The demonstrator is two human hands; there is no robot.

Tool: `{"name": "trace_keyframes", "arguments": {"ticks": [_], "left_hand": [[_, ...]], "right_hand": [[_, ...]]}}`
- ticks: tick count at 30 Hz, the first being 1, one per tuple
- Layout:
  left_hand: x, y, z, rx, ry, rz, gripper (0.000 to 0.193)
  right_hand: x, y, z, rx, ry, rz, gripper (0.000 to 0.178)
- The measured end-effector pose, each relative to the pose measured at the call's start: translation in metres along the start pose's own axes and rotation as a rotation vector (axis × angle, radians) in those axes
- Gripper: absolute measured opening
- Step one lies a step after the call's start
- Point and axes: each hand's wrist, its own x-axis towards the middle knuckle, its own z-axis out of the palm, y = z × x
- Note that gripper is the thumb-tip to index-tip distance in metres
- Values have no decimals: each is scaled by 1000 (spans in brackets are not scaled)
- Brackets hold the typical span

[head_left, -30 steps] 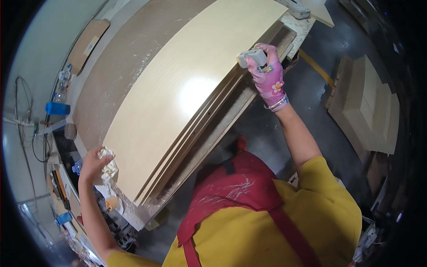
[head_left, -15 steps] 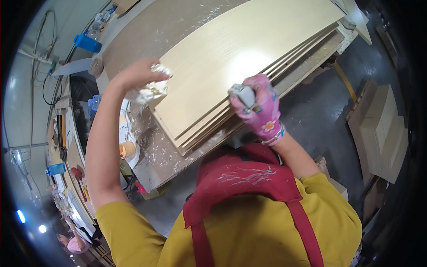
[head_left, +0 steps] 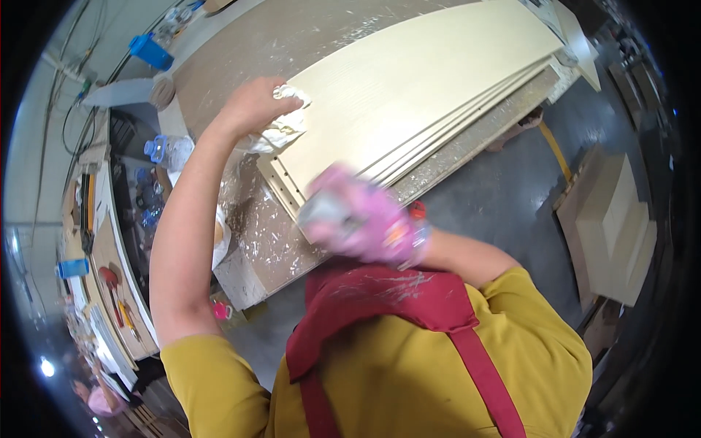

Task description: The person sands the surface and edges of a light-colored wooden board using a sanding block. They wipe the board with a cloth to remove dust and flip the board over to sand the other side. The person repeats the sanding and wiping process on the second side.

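Two risks are sitting at the left end of my board stack [head_left: 467, 113]: slipping layers and a nicked corner.
My bare left hand [head_left: 255, 109] is pinching a crumpled white cloth [head_left: 282, 133] over the top board's [head_left: 409, 87] end; my gloved right hand [head_left: 372, 223] is apparently gripping a grey block [head_left: 325, 215] by the near corner, blur hiding its fingertips and any contact. The stack is lying on the white-flecked surface [head_left: 255, 252], its layers not quite flush. If I'm pressing unevenly, boards could be sliding apart; if I'm swinging the block carelessly, it could be chipping that corner; grit under the cloth could be scratching the pale face.
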Motion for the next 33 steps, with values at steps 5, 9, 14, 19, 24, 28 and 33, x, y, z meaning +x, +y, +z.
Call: {"name": "trace_keyframes", "arguments": {"ticks": [5, 9, 14, 19, 24, 28, 33], "left_hand": [[-29, 22, 5, -465, 207, 73, 41], [-37, 120, 47, -963, 326, 217, 31], [2, 161, 126, -197, 677, 195, 31], [1, 166, 127, -149, 437, 4, 43], [2, 162, 141, -233, 512, -41, 47], [1, 163, 135, -333, 423, -75, 47], [-4, 164, 126, -436, 408, -88, 41]], "right_hand": [[39, 30, -139, 552, 451, 176, 32], [116, 75, -222, 495, 283, -206, 40], [195, -6, -133, 195, -564, -459, 41], [184, 5, -13, 87, -1291, -565, 41], [170, -4, 9, 44, -1457, -613, 40], [173, 17, 25, 64, -1438, -810, 39], [176, -3, 6, -59, -1415, -618, 44]]}}
